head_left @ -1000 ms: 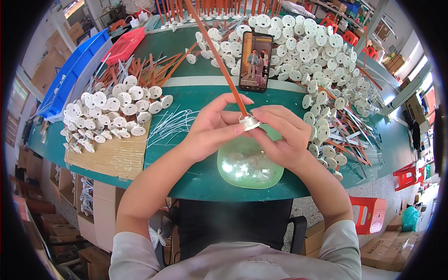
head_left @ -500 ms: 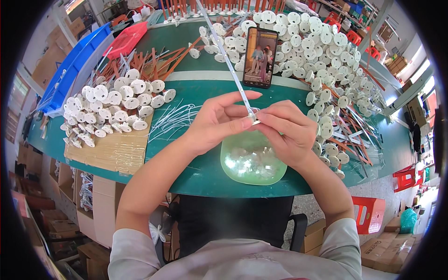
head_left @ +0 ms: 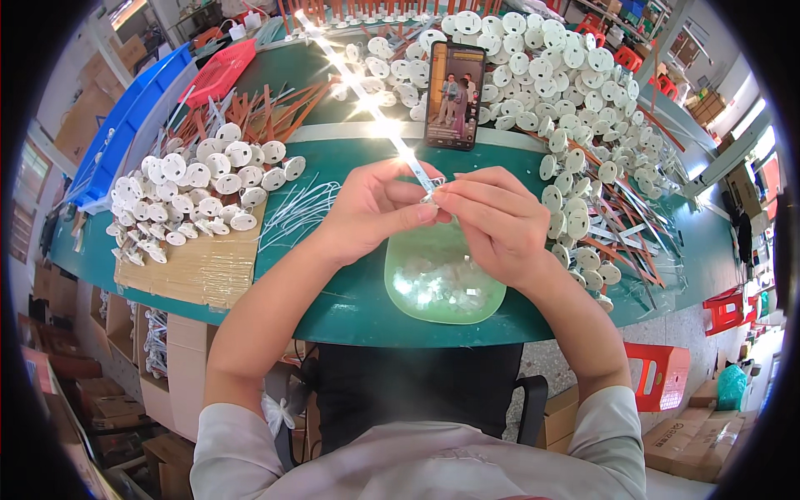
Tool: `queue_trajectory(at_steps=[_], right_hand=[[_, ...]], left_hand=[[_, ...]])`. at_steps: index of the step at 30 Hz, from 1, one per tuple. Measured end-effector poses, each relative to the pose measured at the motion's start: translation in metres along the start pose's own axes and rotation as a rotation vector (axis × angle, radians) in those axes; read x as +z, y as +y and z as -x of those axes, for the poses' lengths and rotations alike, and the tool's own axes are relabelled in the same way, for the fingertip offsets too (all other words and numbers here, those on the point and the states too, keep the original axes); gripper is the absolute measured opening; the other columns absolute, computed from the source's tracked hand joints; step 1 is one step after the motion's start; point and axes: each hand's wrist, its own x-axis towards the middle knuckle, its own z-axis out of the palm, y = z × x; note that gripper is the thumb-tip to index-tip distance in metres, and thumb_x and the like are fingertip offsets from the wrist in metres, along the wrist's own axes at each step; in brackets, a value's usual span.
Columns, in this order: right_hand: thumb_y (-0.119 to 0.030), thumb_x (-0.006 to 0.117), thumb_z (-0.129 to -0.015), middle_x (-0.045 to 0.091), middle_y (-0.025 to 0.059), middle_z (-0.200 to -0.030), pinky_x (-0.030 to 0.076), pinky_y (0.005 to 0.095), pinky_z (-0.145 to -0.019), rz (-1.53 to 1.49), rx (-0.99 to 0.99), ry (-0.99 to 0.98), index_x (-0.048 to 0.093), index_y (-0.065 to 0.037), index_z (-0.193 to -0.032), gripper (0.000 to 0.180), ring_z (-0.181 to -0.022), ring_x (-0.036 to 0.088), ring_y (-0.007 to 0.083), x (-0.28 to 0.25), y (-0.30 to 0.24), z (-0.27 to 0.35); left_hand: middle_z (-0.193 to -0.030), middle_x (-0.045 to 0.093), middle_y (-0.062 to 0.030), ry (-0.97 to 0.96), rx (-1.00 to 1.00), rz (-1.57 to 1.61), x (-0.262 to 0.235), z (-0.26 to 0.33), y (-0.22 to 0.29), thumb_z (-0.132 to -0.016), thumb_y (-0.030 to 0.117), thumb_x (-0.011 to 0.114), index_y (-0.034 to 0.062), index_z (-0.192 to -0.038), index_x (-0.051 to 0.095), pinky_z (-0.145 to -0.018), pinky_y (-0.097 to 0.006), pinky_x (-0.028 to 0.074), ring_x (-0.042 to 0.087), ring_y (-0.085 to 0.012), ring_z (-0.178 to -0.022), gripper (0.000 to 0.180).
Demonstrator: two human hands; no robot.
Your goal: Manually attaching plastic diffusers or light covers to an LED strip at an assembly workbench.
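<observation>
A narrow LED strip (head_left: pixel 387 129) is lit, with bright points along its length. It slants up and away to the left from my hands. My left hand (head_left: pixel 362 208) is closed on its near end between thumb and fingers. My right hand (head_left: pixel 500 221) pinches at that same end, fingertips almost touching the left thumb. A small piece shows there, but the fingers hide most of it. Just below the hands sits a translucent green dish (head_left: pixel 446 312) with small clear, shiny bits in it.
A phone (head_left: pixel 454 96) stands upright beyond the hands. White round-based pieces are heaped on cardboard (head_left: pixel 208 283) at left and in a larger pile (head_left: pixel 575 100) at right. Thin white wires (head_left: pixel 296 217), brown strips (head_left: pixel 275 112), a red basket (head_left: pixel 221 71) and a blue bin (head_left: pixel 125 125) lie around.
The LED strip has gone from unlit to brightly lit, and its far end has swung to the left. Both hands have shifted slightly left, still holding the near end.
</observation>
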Motion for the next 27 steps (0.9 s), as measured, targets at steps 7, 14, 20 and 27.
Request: queue_trajectory(at_steps=[7,14,20,27], right_hand=[[0.010,0.070,-0.074,0.074,0.0120,-0.102,0.057,0.0325,-0.072,-0.145,0.106,-0.040,0.075,-0.004,-0.102,0.032,-0.081,0.070,0.0249,-0.004,-0.002,0.003],[0.008,0.074,-0.076,0.074,0.0095,-0.094,0.055,0.0310,-0.066,-0.032,0.177,0.140,0.074,-0.002,-0.099,0.026,-0.075,0.069,0.0242,0.007,-0.011,0.002],[-0.006,0.080,-0.076,0.070,0.0129,-0.103,0.057,0.0363,-0.077,-0.272,0.377,-0.417,0.071,-0.004,-0.101,0.027,-0.087,0.067,0.0275,-0.007,-0.007,0.006],[-0.018,0.078,-0.079,0.067,0.0110,-0.109,0.052,0.0420,-0.088,-0.292,0.227,-0.796,0.070,-0.005,-0.107,0.033,-0.103,0.062,0.0308,0.003,-0.006,0.019]], left_hand=[[-0.114,0.070,-0.0172,-0.068,0.007,0.033,-0.005,0.001,0.000,-0.092,0.007,0.070,-0.0023,-0.130,0.055,-0.094,-0.038,0.056,0.071,-0.0251,-0.103,0.042],[-0.110,0.072,-0.0148,0.104,0.038,-0.006,0.007,-0.001,0.004,-0.089,0.001,0.073,-0.0018,-0.124,0.060,-0.093,-0.035,0.057,0.070,-0.0209,-0.102,0.038],[-0.104,0.073,-0.0104,0.388,0.002,-0.328,0.000,-0.003,0.005,-0.082,-0.001,0.079,-0.0005,-0.119,0.062,-0.090,-0.030,0.055,0.070,-0.0153,-0.097,0.041],[-0.104,0.073,-0.0096,0.339,0.012,-0.253,0.007,-0.002,0.002,-0.080,0.001,0.082,0.0013,-0.118,0.063,-0.089,-0.030,0.056,0.069,-0.0152,-0.096,0.042]])
